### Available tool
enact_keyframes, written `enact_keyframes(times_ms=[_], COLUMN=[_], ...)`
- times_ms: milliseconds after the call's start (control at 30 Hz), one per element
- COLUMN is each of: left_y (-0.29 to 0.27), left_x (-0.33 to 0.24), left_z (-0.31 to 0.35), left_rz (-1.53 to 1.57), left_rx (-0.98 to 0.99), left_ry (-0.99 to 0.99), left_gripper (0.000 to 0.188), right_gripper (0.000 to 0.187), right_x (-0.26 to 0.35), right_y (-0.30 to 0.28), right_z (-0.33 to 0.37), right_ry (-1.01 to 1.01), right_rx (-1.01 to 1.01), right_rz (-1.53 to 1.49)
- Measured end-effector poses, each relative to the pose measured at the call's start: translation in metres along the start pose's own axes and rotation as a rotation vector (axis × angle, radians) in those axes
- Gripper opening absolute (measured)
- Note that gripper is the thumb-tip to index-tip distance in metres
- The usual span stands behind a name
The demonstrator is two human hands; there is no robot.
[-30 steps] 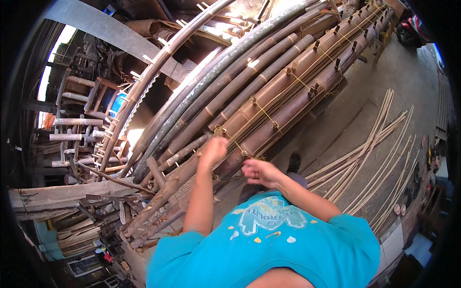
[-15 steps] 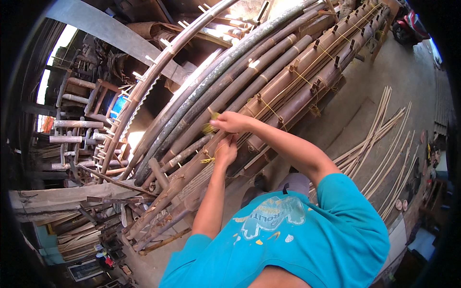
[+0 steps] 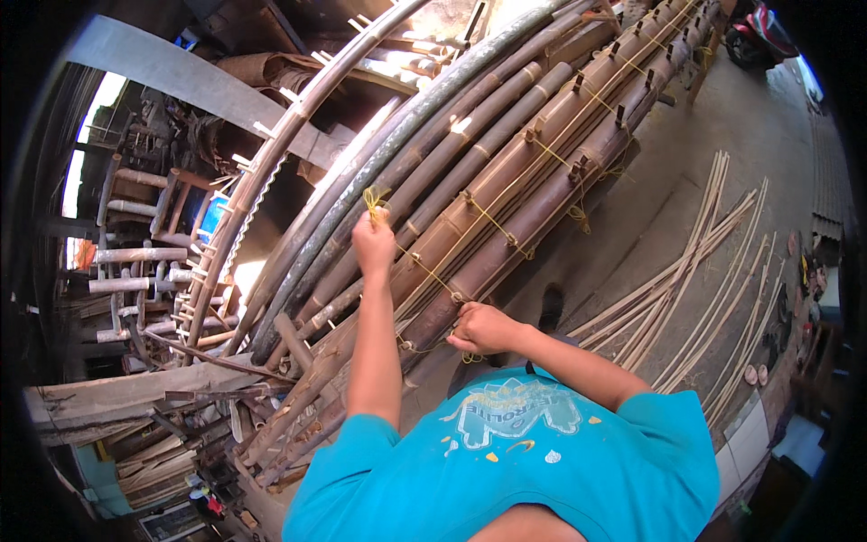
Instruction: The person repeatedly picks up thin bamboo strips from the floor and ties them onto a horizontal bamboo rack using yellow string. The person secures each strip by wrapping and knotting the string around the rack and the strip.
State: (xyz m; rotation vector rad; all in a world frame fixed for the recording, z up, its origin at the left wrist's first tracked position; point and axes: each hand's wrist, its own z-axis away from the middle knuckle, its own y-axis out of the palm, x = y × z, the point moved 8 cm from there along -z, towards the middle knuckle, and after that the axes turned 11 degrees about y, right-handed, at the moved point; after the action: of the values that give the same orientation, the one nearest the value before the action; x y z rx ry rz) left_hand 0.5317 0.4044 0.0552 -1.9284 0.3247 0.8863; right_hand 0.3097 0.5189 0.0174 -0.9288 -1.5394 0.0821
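Note:
Two long brown bamboo poles lie side by side: a far pole (image 3: 545, 135) and a near pole (image 3: 506, 253). Short pegs stand up from them, and thin yellow cord (image 3: 489, 219) runs across at intervals. Closed round a bunched hank of yellow cord (image 3: 373, 200), my left hand (image 3: 372, 246) is raised by the far pole. A line of cord slants from near it across to the near pole. My right hand (image 3: 488, 329) is curled against the near pole's outer side, with yellow cord hanging under its fingers. Its fingertips are partly hidden.
Thicker bamboo poles (image 3: 433, 176) lie beyond. A bamboo ladder-like piece with pegs (image 3: 248, 185) curves up at left. Loose split bamboo strips (image 3: 668, 298) spread over the floor at right. Bamboo chair frames (image 3: 135, 257) stand far left; a motorbike (image 3: 759, 36) is at upper right.
My hands, close together before, have parted. The left moved up and left and now grips the cord hank that was by my right hand; the right came down to the near pole's outer side.

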Motion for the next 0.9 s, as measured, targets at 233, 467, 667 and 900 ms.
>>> enact_keyframes(times_ms=[233, 467, 667, 900], left_y=[0.048, 0.107, 0.082, -0.097], left_x=[-0.006, -0.094, -0.082, 0.014], left_z=[-0.02, 0.018, 0.008, 0.043], left_rz=[-0.447, -0.319, 1.003, 0.007], left_rx=[0.362, 0.754, 0.488, 0.253], left_ry=[0.23, 0.357, -0.053, -0.018], left_gripper=[0.028, 0.023, 0.018, 0.031], right_gripper=[0.042, 0.036, 0.033, 0.032], right_x=[-0.002, -0.002, 0.003, 0.018], right_y=[0.004, 0.009, 0.013, 0.034], right_z=[-0.001, 0.002, 0.0, -0.001], right_ry=[0.045, 0.004, -0.009, 0.133], right_rx=[-0.046, -0.042, -0.039, 0.039], right_rz=[-0.033, 0.055, 0.079, 0.253])
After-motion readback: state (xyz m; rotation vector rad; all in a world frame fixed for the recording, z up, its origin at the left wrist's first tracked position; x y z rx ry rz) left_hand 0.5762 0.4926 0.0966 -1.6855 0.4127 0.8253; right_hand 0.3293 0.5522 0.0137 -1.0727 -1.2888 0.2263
